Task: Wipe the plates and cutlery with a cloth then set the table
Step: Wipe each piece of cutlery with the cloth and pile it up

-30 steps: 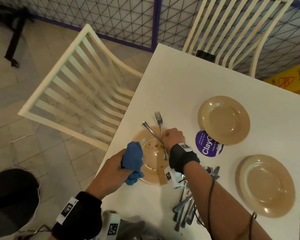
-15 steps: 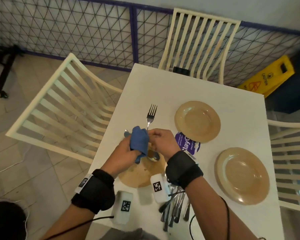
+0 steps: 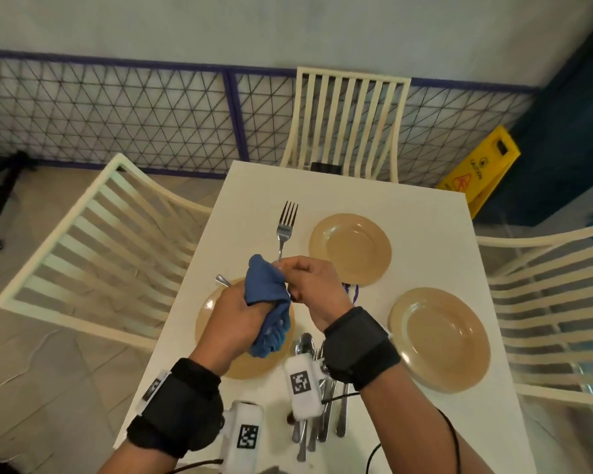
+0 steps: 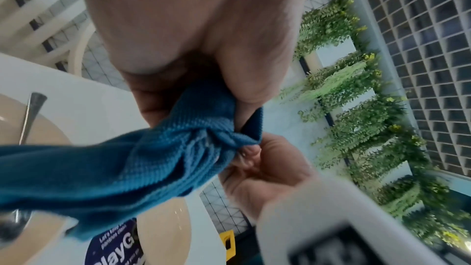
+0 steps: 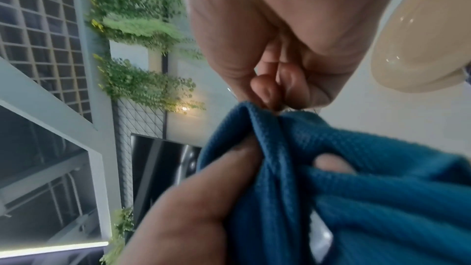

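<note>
While working above the white bench (image 3: 408, 213), pinches a fork (image 3: 286, 227) by its handle with the right grip (image 3: 317, 289), tines pointing away. Clenches the left grip (image 3: 240, 313) round a bunched blue cloth (image 3: 266, 292), touching the right grip, and folds the cloth about the handle's lower end. Probably holds the fork mid-handle to steady it and leave the cloth free to slide along the metal. Looks like the cutlery-wiping step, with table-setting not yet done. Cannot tell from the wrist views how much handle lies inside the cloth.

Directly beneath the left grip: a tan plate (image 3: 203, 313), partly hidden, with a spoon handle (image 3: 222, 279) poking out past its far rim. Nearer than the right grip, under the wrist: a loose heap of cutlery (image 3: 314, 429), apparently awaiting wiping. Beyond the right grip: a second tan plate (image 3: 350, 249). Off to its right: a third tan plate (image 3: 439, 338). Mostly hidden behind the right grip: a purple sticker (image 3: 353, 292). Slatted cream chairs (image 3: 93, 241) at the bench's left, far and right edges. Nothing between fork and cloth; only the heap and the plate below to avoid on setting the fork down.
</note>
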A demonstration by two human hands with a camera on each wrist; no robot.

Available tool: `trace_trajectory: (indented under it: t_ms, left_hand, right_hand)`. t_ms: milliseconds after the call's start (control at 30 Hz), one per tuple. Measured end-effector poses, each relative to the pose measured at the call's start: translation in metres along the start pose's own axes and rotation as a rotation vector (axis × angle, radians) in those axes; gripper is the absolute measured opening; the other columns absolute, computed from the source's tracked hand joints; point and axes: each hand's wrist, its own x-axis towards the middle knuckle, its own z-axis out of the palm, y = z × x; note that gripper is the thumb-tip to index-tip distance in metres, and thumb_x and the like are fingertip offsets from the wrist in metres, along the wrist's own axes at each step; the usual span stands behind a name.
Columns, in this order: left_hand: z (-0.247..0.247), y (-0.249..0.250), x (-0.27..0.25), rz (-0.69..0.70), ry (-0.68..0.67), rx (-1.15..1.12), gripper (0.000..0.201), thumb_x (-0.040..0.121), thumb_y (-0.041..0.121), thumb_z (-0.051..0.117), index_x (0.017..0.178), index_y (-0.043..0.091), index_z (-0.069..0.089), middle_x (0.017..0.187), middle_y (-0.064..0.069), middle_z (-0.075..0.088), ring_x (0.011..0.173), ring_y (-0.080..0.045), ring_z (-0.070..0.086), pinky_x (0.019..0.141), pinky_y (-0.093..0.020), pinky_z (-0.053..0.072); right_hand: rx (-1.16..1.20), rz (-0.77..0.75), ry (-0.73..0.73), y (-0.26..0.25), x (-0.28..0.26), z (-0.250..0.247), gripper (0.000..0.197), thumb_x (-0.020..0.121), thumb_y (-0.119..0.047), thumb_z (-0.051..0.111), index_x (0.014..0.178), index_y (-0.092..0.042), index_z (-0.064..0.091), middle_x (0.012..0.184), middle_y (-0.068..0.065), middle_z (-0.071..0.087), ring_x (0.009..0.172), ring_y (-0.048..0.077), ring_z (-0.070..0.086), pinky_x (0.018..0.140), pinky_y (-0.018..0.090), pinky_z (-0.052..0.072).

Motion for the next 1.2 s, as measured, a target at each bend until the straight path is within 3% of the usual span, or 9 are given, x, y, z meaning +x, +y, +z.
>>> trace_trajectory:
  t_ms: [100, 200, 333, 467, 600, 733, 867, 1000, 1200]
  left_hand:
    - [0.006, -0.012, -0.014, 0.062, -0.079, 0.074, 0.021, 0.095, 0.001, 0.061, 0.077, 0.01, 0.066, 0.064, 0.005, 0.069, 0.06, 0.002, 0.065, 0.064, -0.028, 0.052]
    - [-0.002, -0.02, -0.033, 0.042, -0.198, 0.136, 0.013, 0.097, 0.019, 0.063, 0.096, 0.01, 0.072, 0.087, -0.005, 0.077, 0.081, -0.016, 0.074, 0.073, -0.033, 0.059]
    - [-0.019, 0.0, -0.032, 0.096, -0.093, 0.012, 0.012, 0.098, 0.017, 0.061, 0.097, 0.013, 0.073, 0.091, -0.01, 0.076, 0.083, -0.022, 0.073, 0.073, -0.032, 0.057]
    - [-0.009, 0.023, -0.017, 0.111, -0.115, -0.168, 0.02, 0.099, 0.019, 0.056, 0.115, 0.017, 0.068, 0.107, -0.008, 0.075, 0.102, -0.024, 0.071, 0.09, -0.042, 0.056]
    - [0.021, 0.035, -0.016, 0.111, -0.091, -0.19, 0.019, 0.098, 0.016, 0.058, 0.113, 0.015, 0.069, 0.102, -0.006, 0.077, 0.096, -0.024, 0.074, 0.079, -0.036, 0.06]
    - [0.022, 0.048, -0.001, 0.122, 0.032, -0.252, 0.015, 0.094, 0.015, 0.064, 0.102, 0.006, 0.072, 0.095, -0.012, 0.077, 0.092, -0.028, 0.074, 0.082, -0.041, 0.06]
    - [0.034, 0.057, 0.0, 0.16, 0.085, -0.319, 0.013, 0.096, 0.012, 0.061, 0.098, 0.003, 0.07, 0.091, -0.015, 0.076, 0.081, -0.029, 0.073, 0.072, -0.041, 0.061]
    - [0.04, 0.044, -0.006, 0.127, 0.012, -0.311, 0.018, 0.093, 0.015, 0.066, 0.11, 0.01, 0.07, 0.101, -0.012, 0.076, 0.097, -0.033, 0.072, 0.084, -0.047, 0.059]
    - [0.004, 0.073, 0.023, 0.239, 0.228, -0.476, 0.017, 0.096, 0.008, 0.059, 0.111, 0.002, 0.068, 0.109, -0.016, 0.073, 0.105, -0.034, 0.07, 0.095, -0.049, 0.056]
  right_hand:
    - [0.028, -0.049, 0.037, -0.019, 0.0, -0.016, 0.008, 0.091, -0.009, 0.069, 0.087, -0.002, 0.072, 0.071, 0.008, 0.066, 0.044, 0.007, 0.036, 0.044, 0.018, 0.034]
    - [0.07, -0.096, 0.133, -0.035, -0.001, -0.038, 0.01, 0.093, -0.011, 0.068, 0.089, -0.002, 0.071, 0.073, 0.008, 0.069, 0.046, 0.009, 0.035, 0.046, 0.02, 0.033]
    - [-0.032, -0.16, 0.119, -0.037, -0.016, -0.052, 0.013, 0.091, -0.014, 0.07, 0.09, -0.002, 0.072, 0.074, 0.007, 0.072, 0.046, 0.006, 0.043, 0.048, 0.018, 0.038]
    - [-0.22, -0.181, 0.009, -0.023, -0.032, -0.04, 0.008, 0.091, -0.011, 0.069, 0.086, -0.006, 0.074, 0.072, 0.003, 0.07, 0.048, 0.0, 0.051, 0.049, 0.016, 0.043]
    - [-0.435, -0.247, -0.059, -0.009, -0.043, -0.03, 0.031, 0.082, 0.004, 0.057, 0.059, -0.017, 0.055, 0.058, 0.004, 0.052, 0.056, 0.015, 0.047, 0.053, 0.037, 0.042]
    - [-0.431, -0.25, -0.1, -0.009, -0.059, -0.037, 0.017, 0.087, -0.013, 0.068, 0.073, -0.003, 0.064, 0.071, 0.023, 0.061, 0.061, 0.018, 0.05, 0.06, 0.035, 0.044]
    - [-0.375, -0.241, -0.096, -0.016, -0.065, -0.041, 0.018, 0.09, -0.018, 0.071, 0.075, -0.008, 0.067, 0.069, 0.009, 0.062, 0.061, 0.012, 0.052, 0.06, 0.028, 0.045]
    - [-0.394, -0.222, -0.082, -0.014, -0.07, -0.046, 0.019, 0.091, -0.015, 0.068, 0.074, -0.007, 0.066, 0.064, -0.001, 0.059, 0.052, 0.003, 0.049, 0.055, 0.022, 0.043]
    - [-0.479, -0.204, -0.111, 0.0, -0.092, -0.051, 0.016, 0.093, -0.024, 0.068, 0.084, -0.011, 0.07, 0.079, 0.006, 0.073, 0.063, 0.008, 0.058, 0.064, 0.027, 0.052]
